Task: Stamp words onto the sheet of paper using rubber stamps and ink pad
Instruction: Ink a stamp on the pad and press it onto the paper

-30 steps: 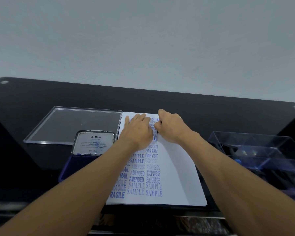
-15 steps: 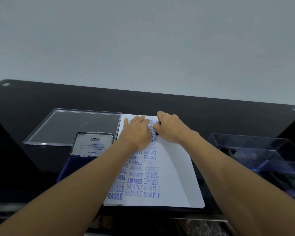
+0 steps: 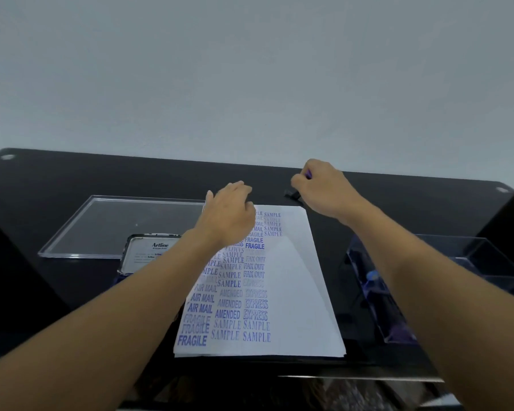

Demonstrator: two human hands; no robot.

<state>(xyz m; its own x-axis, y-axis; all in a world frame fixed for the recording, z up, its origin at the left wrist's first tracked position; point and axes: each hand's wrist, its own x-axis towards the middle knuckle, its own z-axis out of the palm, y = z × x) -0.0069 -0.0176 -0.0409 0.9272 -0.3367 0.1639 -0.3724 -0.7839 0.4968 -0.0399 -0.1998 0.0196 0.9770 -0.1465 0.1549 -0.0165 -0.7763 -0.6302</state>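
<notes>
A white sheet of paper (image 3: 297,292) lies on the black table, covered on its left half with blue stamped words such as SAMPLE, FRAGILE and EXPRESS. My right hand (image 3: 324,191) is raised above the paper's far right corner and grips a small dark rubber stamp (image 3: 291,194), whose end sticks out to the left. My left hand (image 3: 229,215) hovers over the paper's far left corner with relaxed fingers and holds nothing. The ink pad (image 3: 149,253), with its Artline lid raised, stands left of the paper, partly behind my left forearm.
A flat clear acrylic lid (image 3: 101,226) lies at the far left behind the ink pad. A clear plastic box (image 3: 469,262) with stamps inside stands to the right of the paper. The table's front edge (image 3: 359,378) is close below the paper.
My right hand has lifted the stamp off the paper and moved it up and to the right. My left hand has lifted from the sheet. A fresh SAMPLE print shows at the top.
</notes>
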